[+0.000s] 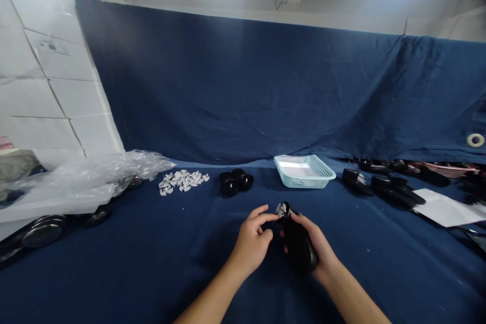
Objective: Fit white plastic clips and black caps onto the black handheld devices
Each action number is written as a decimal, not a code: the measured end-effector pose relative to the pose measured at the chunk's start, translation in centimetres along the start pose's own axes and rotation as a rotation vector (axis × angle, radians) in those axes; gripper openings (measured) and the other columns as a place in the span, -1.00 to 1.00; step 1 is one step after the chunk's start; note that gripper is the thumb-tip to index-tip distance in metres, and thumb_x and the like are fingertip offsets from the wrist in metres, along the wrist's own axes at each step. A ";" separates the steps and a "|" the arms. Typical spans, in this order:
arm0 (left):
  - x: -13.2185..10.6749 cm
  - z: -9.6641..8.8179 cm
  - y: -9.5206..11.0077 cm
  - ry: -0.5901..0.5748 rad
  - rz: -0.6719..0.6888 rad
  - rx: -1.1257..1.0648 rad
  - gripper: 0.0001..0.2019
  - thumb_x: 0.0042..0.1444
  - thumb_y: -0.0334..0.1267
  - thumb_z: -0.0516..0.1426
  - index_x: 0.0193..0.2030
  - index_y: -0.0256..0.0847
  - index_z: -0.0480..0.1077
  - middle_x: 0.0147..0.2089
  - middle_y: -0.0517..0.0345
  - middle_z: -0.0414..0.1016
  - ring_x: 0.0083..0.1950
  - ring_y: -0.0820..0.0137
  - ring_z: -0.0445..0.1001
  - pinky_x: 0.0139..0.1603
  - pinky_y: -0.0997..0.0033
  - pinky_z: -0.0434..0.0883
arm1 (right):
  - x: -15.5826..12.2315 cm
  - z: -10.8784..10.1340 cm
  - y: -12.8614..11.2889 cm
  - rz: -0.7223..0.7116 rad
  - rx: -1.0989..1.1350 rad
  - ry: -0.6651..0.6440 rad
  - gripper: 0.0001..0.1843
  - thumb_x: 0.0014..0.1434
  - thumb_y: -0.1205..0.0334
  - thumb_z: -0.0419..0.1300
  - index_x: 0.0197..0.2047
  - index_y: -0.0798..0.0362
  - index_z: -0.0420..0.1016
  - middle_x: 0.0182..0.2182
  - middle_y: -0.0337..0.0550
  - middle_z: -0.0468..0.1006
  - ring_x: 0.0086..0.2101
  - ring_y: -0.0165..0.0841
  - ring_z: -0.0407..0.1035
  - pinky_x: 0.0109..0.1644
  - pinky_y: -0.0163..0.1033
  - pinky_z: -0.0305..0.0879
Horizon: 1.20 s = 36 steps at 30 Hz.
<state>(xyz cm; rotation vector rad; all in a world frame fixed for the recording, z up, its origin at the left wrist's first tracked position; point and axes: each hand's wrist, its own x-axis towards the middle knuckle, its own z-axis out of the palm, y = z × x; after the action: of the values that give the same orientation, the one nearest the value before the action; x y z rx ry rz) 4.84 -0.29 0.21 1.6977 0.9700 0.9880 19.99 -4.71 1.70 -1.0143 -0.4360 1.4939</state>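
Note:
My right hand (317, 245) is wrapped round a black oblong plastic piece (298, 245) held just above the blue cloth. At the piece's far end sits a small white and grey part (281, 209). My left hand (252, 238) is beside it, its forefinger and thumb pinching at that white part. Both hands are near the middle of the table, close to me.
A pale mesh basket (304, 171) stands beyond the hands. Three black round caps (235, 182) and a heap of white small parts (182, 180) lie to the left. A clear plastic bag (83, 177) with black lids lies far left; more black pieces (383, 185) and paper (444, 208) right.

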 end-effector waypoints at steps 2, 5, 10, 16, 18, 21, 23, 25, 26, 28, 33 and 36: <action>0.1 0.0 -0.3 0.019 -0.005 0.025 -0.57 -0.06 -0.49 0.04 -0.05 -0.13 0.49 0.26 0.06 0.23 -0.53 0.65 0.23 -0.48 0.52 0.35 | -0.1 0.0 0.0 -0.001 0.005 -0.015 -0.61 0.09 0.17 0.22 0.00 0.03 0.36 -0.43 -0.19 0.57 -0.63 -0.36 0.42 -0.65 -0.30 0.35; 0.2 0.1 -0.6 0.029 -0.007 0.048 -0.50 -0.07 -0.48 0.07 0.05 -0.12 0.43 0.26 0.04 0.23 -0.50 0.61 0.26 -0.45 0.50 0.36 | -0.3 0.2 0.1 0.019 -0.012 -0.029 -0.61 0.09 0.18 0.21 0.00 0.04 0.35 -0.45 -0.19 0.56 -0.63 -0.35 0.42 -0.65 -0.30 0.35; 0.0 -0.1 -0.3 -0.007 0.023 0.023 -0.44 -0.07 -0.47 0.07 0.13 -0.07 0.37 0.29 0.06 0.19 -0.48 0.60 0.28 -0.44 0.50 0.37 | -0.1 0.3 0.5 -0.002 -0.033 -0.074 -0.56 0.08 0.17 0.21 0.05 0.01 0.32 -0.41 -0.18 0.56 -0.58 -0.33 0.45 -0.62 -0.29 0.36; 0.0 0.0 0.4 -0.045 -0.045 -0.139 -0.44 -0.10 -0.46 0.05 0.11 -0.07 0.39 0.31 0.07 0.14 -0.55 0.67 0.22 -0.55 0.53 0.35 | 0.0 0.2 0.5 -0.011 -0.040 -0.081 -0.54 0.09 0.15 0.20 0.07 0.00 0.32 -0.38 -0.18 0.56 -0.61 -0.37 0.42 -0.61 -0.29 0.36; 0.0 0.0 0.6 -0.059 -0.085 -0.215 -0.43 -0.12 -0.47 0.04 0.09 -0.08 0.40 0.30 0.07 0.15 -0.57 0.70 0.21 -0.56 0.55 0.34 | 0.0 0.1 0.6 -0.007 -0.049 -0.074 -0.54 0.08 0.14 0.20 0.07 0.00 0.32 -0.39 -0.18 0.56 -0.62 -0.37 0.42 -0.61 -0.30 0.34; 0.0 -0.1 0.9 -0.049 -0.120 -0.265 -0.46 -0.15 -0.48 0.04 0.03 -0.09 0.43 0.30 0.09 0.16 -0.58 0.73 0.20 -0.54 0.57 0.35 | 0.1 0.1 0.8 -0.021 -0.066 -0.088 -0.54 0.07 0.13 0.21 0.06 0.00 0.34 -0.41 -0.19 0.55 -0.61 -0.36 0.41 -0.61 -0.29 0.34; 0.0 -0.3 1.0 -0.041 -0.129 -0.268 -0.48 -0.15 -0.48 0.05 0.01 -0.09 0.44 0.31 0.09 0.15 -0.59 0.74 0.21 -0.53 0.57 0.36 | 0.2 0.0 0.9 -0.041 -0.068 -0.107 -0.53 0.06 0.13 0.21 0.06 0.00 0.35 -0.39 -0.17 0.55 -0.55 -0.34 0.44 -0.60 -0.29 0.35; 0.1 -0.4 0.8 -0.056 -0.130 -0.268 -0.47 -0.15 -0.47 0.05 0.02 -0.09 0.44 0.31 0.08 0.15 -0.59 0.73 0.24 -0.52 0.56 0.37 | 0.4 0.0 1.0 -0.066 -0.071 -0.116 -0.53 0.06 0.12 0.21 0.06 -0.01 0.35 -0.37 -0.16 0.54 -0.49 -0.31 0.45 -0.59 -0.29 0.36; 0.2 -0.4 0.7 -0.067 -0.127 -0.264 -0.47 -0.14 -0.48 0.04 0.02 -0.09 0.43 0.31 0.08 0.15 -0.59 0.73 0.26 -0.52 0.55 0.37 | 0.5 0.0 1.1 -0.074 -0.077 -0.115 -0.52 0.06 0.12 0.21 0.07 -0.02 0.35 -0.37 -0.16 0.54 -0.48 -0.30 0.45 -0.59 -0.29 0.36; 0.3 -0.4 0.4 -0.073 -0.108 -0.241 -0.47 -0.13 -0.48 0.03 0.03 -0.08 0.42 0.30 0.08 0.16 -0.59 0.72 0.28 -0.53 0.55 0.35 | 0.5 -0.1 1.1 -0.083 -0.092 -0.103 -0.50 0.06 0.12 0.21 0.09 -0.04 0.33 -0.36 -0.16 0.54 -0.49 -0.30 0.45 -0.60 -0.29 0.36; 0.3 -0.1 -0.2 -0.010 0.014 -0.120 -0.44 -0.18 -0.56 0.00 -0.02 -0.08 0.43 0.24 0.13 0.22 -0.53 0.69 0.24 -0.51 0.58 0.32 | 0.5 0.0 1.2 -0.097 -0.088 -0.112 -0.49 0.07 0.14 0.21 0.11 -0.04 0.31 -0.32 -0.13 0.54 -0.42 -0.28 0.45 -0.56 -0.26 0.40; 0.2 0.0 0.0 0.013 0.069 -0.074 -0.44 -0.18 -0.59 -0.01 -0.03 -0.08 0.43 0.21 0.15 0.24 -0.50 0.66 0.24 -0.45 0.58 0.32 | 0.4 0.1 1.2 -0.077 -0.086 -0.116 -0.50 0.08 0.15 0.20 0.11 -0.02 0.30 -0.35 -0.13 0.54 -0.45 -0.30 0.43 -0.56 -0.27 0.40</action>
<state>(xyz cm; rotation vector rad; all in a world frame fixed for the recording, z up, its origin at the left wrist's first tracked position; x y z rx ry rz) 4.86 -0.13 0.24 1.6745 0.8777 1.0682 19.18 -4.53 0.67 -0.9704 -0.6201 1.4791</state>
